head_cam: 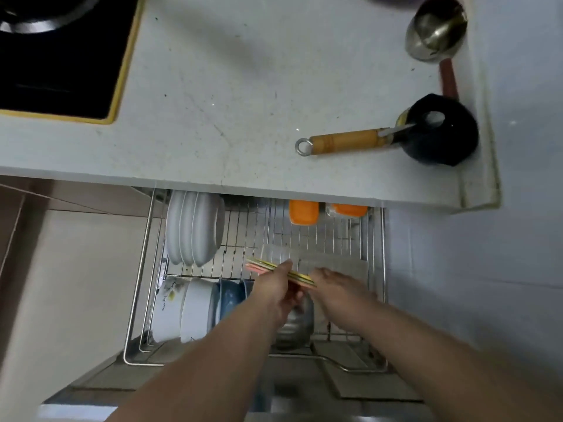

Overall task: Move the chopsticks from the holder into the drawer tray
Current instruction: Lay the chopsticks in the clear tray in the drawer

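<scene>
Fingers (286,266) of the left hand (275,289) clench around a bundle of chopsticks (281,273), held level above the pulled-out wire drawer (146,269). The right hand (335,287) sits at the bundle's right end; whether its fingers grip is too blurred to tell. Under the hands lies a clear tray (329,261), with bare wire beyond it up to the tabletop (213,117) edge. White plates (192,226) stand far left, bowls (195,309) near left, and a steel pot (294,327) sits just below the hands.
</scene>
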